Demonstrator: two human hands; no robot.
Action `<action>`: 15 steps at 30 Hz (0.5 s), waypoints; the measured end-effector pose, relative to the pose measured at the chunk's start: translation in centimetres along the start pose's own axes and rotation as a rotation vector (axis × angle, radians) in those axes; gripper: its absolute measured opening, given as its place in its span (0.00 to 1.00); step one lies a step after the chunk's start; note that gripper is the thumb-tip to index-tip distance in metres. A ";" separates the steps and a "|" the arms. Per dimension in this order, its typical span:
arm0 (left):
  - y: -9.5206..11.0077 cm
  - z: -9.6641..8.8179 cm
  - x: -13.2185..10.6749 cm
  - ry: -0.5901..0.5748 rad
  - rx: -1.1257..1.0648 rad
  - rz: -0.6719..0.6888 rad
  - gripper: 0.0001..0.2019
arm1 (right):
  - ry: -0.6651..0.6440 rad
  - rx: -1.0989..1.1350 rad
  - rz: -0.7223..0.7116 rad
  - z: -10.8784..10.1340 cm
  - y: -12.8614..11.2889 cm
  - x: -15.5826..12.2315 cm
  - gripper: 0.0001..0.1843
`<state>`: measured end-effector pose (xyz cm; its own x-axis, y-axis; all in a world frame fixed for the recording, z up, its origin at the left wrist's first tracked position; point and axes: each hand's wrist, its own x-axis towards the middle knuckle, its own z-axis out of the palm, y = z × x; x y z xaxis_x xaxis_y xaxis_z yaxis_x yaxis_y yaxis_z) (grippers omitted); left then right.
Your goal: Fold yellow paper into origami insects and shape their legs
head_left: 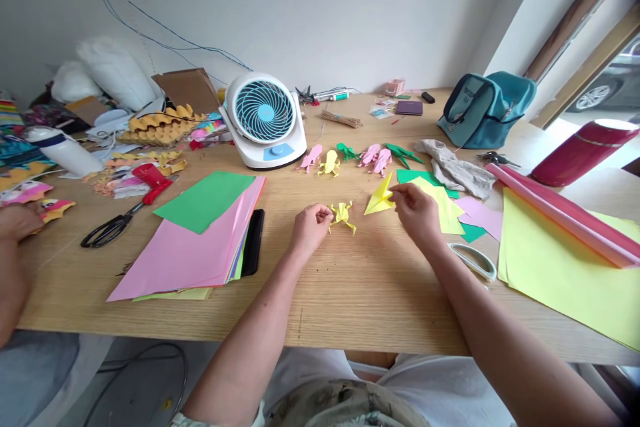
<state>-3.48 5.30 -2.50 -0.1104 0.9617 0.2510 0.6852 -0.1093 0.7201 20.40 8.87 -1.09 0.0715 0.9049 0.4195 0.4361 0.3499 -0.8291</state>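
Observation:
My left hand (313, 225) has its fingers pinched at the left side of a yellow origami frog (343, 214), which sits low over the table in front of me. With its fingertips closed, my right hand (416, 211) grips the right edge of a partly folded yellow paper (379, 197), a pointed shape with a raised flap. Beyond both hands stands a row of folded paper figures: a yellow frog (329, 163), a green one (347, 151), several pink ones (371, 155) and a spiky green one (403, 155).
Left of my arms lie stacked coloured sheets (195, 253) on a black phone (254, 243). White-handled scissors (474, 261) rest by my right forearm, near yellow sheets (560, 280). A fan (265, 121) stands behind. Another person's hand (20, 220) is at far left.

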 end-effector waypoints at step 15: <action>2.2 1.9 -1.5 -0.015 0.444 0.445 0.02 | -0.051 -0.648 0.026 -0.2 1.4 1.8 0.11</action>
<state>-0.48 4.08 -2.52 0.2622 0.8519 0.4532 0.8973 -0.3881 0.2103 21.30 10.94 -1.40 0.0532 0.9271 0.3711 0.8889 0.1254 -0.4406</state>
